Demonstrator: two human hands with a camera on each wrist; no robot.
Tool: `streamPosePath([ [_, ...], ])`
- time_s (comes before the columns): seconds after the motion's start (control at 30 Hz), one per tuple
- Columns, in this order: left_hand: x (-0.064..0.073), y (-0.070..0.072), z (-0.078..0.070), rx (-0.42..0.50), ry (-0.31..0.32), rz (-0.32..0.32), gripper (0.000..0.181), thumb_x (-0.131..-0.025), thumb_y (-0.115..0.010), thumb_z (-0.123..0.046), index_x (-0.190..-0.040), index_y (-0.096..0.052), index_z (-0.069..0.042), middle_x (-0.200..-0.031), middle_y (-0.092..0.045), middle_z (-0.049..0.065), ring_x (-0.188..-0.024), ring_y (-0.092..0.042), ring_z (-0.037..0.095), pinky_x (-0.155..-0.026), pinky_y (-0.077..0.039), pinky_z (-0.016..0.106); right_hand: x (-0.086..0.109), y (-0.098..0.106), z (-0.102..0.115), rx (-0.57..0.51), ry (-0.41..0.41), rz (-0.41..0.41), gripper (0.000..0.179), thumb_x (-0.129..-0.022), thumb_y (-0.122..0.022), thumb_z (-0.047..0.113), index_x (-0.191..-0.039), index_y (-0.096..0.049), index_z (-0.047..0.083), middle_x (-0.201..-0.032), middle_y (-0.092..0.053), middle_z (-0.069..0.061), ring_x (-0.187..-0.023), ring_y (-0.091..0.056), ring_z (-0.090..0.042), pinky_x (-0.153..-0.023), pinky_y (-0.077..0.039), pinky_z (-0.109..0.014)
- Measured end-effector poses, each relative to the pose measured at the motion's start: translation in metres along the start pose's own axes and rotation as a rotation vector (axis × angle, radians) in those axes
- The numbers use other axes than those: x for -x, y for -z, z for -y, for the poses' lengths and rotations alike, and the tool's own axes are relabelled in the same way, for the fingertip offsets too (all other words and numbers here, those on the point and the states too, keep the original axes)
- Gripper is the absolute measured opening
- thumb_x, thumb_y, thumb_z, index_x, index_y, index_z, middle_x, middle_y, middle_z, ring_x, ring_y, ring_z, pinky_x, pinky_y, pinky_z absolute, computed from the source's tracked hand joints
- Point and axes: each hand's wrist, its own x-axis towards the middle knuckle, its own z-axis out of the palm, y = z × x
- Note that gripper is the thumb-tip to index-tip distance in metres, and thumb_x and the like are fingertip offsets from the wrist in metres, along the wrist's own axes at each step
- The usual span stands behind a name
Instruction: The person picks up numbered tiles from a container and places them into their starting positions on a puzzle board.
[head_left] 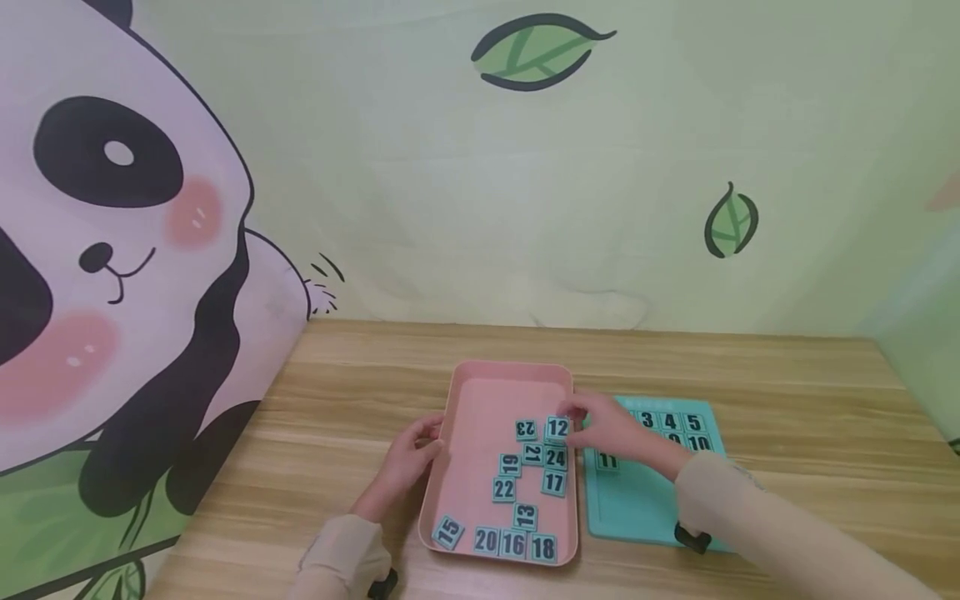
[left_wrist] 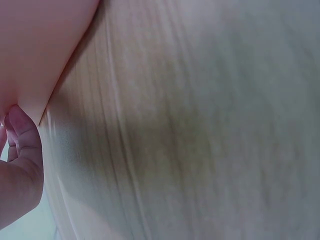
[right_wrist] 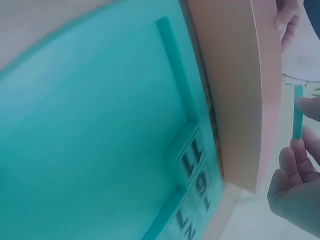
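Observation:
My right hand (head_left: 611, 427) pinches a teal number tile marked 12 (head_left: 557, 427) above the right side of the pink tray (head_left: 474, 408). In the right wrist view the tile (right_wrist: 298, 112) is seen edge-on between thumb and fingers. My left hand (head_left: 408, 457) grips the tray's left rim, its thumb (left_wrist: 21, 122) against the outer wall. Several loose tiles lie in the tray, among them 23 (head_left: 527, 430), 22 (head_left: 504, 489) and 15 (head_left: 448, 532). Right of it lies the teal board (head_left: 630, 508), partly hidden by my right forearm, with tile 11 (head_left: 608, 461) under the upper rows.
The tray and board lie side by side on a wooden table (head_left: 360, 375), a narrow gap between them. Behind the table hangs a pale green backdrop (head_left: 420, 208) with a panda and leaves. The board's raised border (right_wrist: 175, 65) shows in the right wrist view.

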Motion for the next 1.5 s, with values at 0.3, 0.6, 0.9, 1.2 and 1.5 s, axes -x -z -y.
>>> streamPosePath([
  [0.3,-0.001,0.001,-0.001,-0.013,0.014,-0.007,0.036,-0.086,-0.049,-0.003,-0.122,-0.051,-0.007,-0.107,-0.051,0.015,-0.094,-0.053,0.024,-0.07,-0.05,0.031,0.025,0.024,-0.025,0.035,0.001,0.005,0.029,-0.073,-0.066,0.009,-0.101,-0.061,0.009,-0.096,-0.056,-0.002,-0.09,-0.048,-0.02,-0.077,-0.045,-0.034],
  [0.6,0.0,0.002,-0.001,-0.013,0.011,0.007,0.037,-0.086,-0.049,-0.004,-0.123,-0.05,-0.008,-0.109,-0.051,0.015,-0.096,-0.053,0.024,-0.073,-0.05,0.033,0.048,0.033,-0.059,0.032,0.044,-0.004,0.031,-0.071,-0.067,0.007,-0.101,-0.061,0.002,-0.093,-0.055,-0.004,-0.083,-0.046,-0.018,-0.07,-0.043,-0.027],
  [0.9,0.0,0.001,0.0,0.003,-0.007,0.012,0.037,-0.085,-0.049,-0.002,-0.123,-0.05,-0.006,-0.108,-0.052,0.016,-0.093,-0.053,0.023,-0.07,-0.05,0.03,0.058,0.02,-0.08,0.131,-0.01,-0.031,0.031,-0.068,-0.068,0.008,-0.098,-0.062,0.008,-0.097,-0.058,-0.003,-0.091,-0.053,-0.019,-0.079,-0.046,-0.037],
  [1.2,0.0,0.001,0.001,0.011,-0.016,0.013,0.038,-0.085,-0.049,-0.002,-0.123,-0.049,-0.005,-0.108,-0.052,0.016,-0.091,-0.053,0.022,-0.068,-0.049,0.029,0.059,0.012,-0.082,0.214,-0.02,-0.081,0.032,-0.067,-0.067,0.006,-0.098,-0.063,0.008,-0.094,-0.056,-0.001,-0.09,-0.053,-0.019,-0.08,-0.047,-0.039],
  [1.5,0.001,0.001,0.0,0.022,-0.006,0.017,0.037,-0.086,-0.049,-0.003,-0.123,-0.049,-0.006,-0.109,-0.051,0.017,-0.092,-0.053,0.023,-0.069,-0.05,0.031,0.057,0.007,-0.079,0.28,-0.049,-0.112,0.035,-0.065,-0.067,0.005,-0.1,-0.063,0.008,-0.091,-0.054,0.0,-0.089,-0.052,-0.019,-0.08,-0.046,-0.04],
])
